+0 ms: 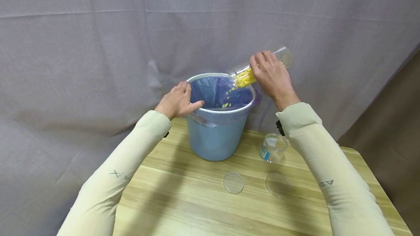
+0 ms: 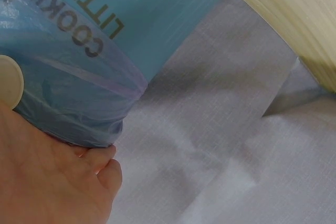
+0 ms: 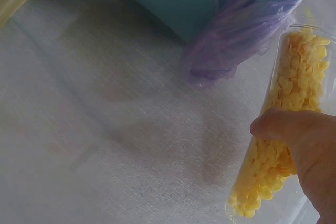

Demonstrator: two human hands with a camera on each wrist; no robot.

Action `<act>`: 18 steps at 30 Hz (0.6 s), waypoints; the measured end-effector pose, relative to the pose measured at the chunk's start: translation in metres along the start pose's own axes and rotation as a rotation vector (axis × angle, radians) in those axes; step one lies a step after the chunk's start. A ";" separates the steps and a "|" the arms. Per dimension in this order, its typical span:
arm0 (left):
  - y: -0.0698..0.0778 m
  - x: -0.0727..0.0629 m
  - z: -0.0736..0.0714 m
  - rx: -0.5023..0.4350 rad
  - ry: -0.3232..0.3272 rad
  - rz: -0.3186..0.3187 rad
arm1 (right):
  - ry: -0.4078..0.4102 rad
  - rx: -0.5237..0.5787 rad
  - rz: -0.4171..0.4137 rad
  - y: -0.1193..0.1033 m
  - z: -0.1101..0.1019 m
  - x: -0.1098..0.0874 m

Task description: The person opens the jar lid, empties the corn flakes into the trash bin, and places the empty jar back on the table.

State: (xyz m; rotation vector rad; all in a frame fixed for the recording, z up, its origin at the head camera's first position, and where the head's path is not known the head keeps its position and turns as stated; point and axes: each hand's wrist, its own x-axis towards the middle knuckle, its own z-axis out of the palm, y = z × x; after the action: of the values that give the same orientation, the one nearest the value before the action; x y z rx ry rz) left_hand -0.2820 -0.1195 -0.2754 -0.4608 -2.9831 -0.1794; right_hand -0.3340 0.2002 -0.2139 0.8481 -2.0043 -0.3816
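My right hand (image 1: pixel 271 74) grips a clear jar (image 3: pixel 252 177), tilted with its mouth down over a light blue trash bin (image 1: pixel 214 137). Small yellow flakes (image 3: pixel 299 69) fill much of the jar, and some fall from its mouth into the bin. A translucent purple-blue bag (image 1: pixel 210 88) lines the bin and folds over its outside. On the bin's left rim rests my left hand (image 1: pixel 178 100), thumb stretched along the front edge and fingers lying along the side. In the left wrist view its fingertips are close to the bag's folded edge.
On the wooden table (image 1: pixel 197 196), right of the bin, stands a clear jar with a blue label (image 1: pixel 265 153). Two clear round lids lie in front: a smaller lid (image 1: pixel 233 183) and a larger lid (image 1: pixel 277 185). A grey curtain (image 1: pixel 98 54) hangs behind the table.
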 end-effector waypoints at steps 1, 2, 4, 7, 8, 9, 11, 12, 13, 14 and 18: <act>0.000 0.000 0.000 -0.002 -0.003 -0.002 | -0.001 -0.005 -0.002 0.000 0.000 0.000; 0.000 0.000 0.000 -0.004 -0.008 -0.006 | -0.002 -0.011 -0.004 0.000 0.000 0.000; 0.000 -0.001 0.000 -0.008 -0.020 -0.014 | -0.004 -0.026 -0.007 0.000 0.000 0.001; 0.000 -0.001 0.000 -0.008 -0.030 -0.022 | -0.019 -0.050 -0.016 0.000 -0.002 0.001; 0.000 0.000 0.001 -0.007 -0.030 -0.023 | -0.022 -0.057 -0.019 0.001 -0.003 0.001; 0.000 0.000 0.001 -0.006 -0.028 -0.020 | -0.024 -0.061 -0.022 0.001 -0.003 0.001; 0.001 0.000 0.000 -0.004 -0.021 -0.014 | -0.027 -0.065 -0.028 0.002 -0.004 0.001; 0.001 0.000 0.000 -0.003 -0.018 -0.011 | -0.024 -0.066 -0.030 0.003 -0.004 0.001; 0.001 0.000 0.000 -0.001 -0.016 -0.009 | -0.019 -0.066 -0.033 0.003 -0.005 0.001; 0.001 0.001 0.000 -0.001 -0.015 -0.009 | -0.015 -0.066 -0.036 0.004 -0.005 0.001; 0.003 0.001 -0.001 -0.001 -0.020 -0.015 | -0.008 -0.071 -0.042 0.005 -0.007 0.001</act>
State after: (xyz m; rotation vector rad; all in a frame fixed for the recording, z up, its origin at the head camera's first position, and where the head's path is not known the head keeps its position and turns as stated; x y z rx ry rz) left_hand -0.2824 -0.1167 -0.2742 -0.4438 -3.0067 -0.1784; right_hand -0.3306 0.2036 -0.2071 0.8468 -1.9711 -0.4779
